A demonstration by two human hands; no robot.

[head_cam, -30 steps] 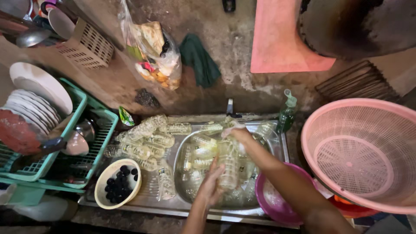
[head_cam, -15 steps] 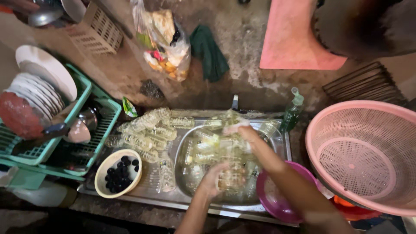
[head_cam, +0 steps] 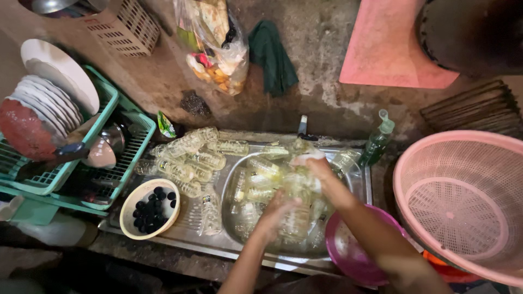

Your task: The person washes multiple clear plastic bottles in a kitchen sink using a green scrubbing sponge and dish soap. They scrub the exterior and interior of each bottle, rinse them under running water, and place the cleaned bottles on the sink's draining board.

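Observation:
A steel sink [head_cam: 357,188] is full of clear drinking glasses. My left hand [head_cam: 275,215] grips one clear glass [head_cam: 297,220] over the middle of the basin. My right hand [head_cam: 318,171] is closed on a pale sponge or cloth [head_cam: 308,158] at the top of that same pile of glasses. More clear glasses [head_cam: 190,158] lie on their sides on the drainboard to the left of the basin.
A cream bowl of dark round fruits [head_cam: 150,209] sits at the drainboard's front left. Green racks [head_cam: 106,117] at left hold white plates [head_cam: 52,92]. A pink basket [head_cam: 463,201] stands at right, a purple bowl [head_cam: 354,256] beside the sink, a green soap bottle [head_cam: 378,141] behind.
The view has shifted slightly. My left hand has moved up onto a glass in the basin; my right hand stays at the top of the pile.

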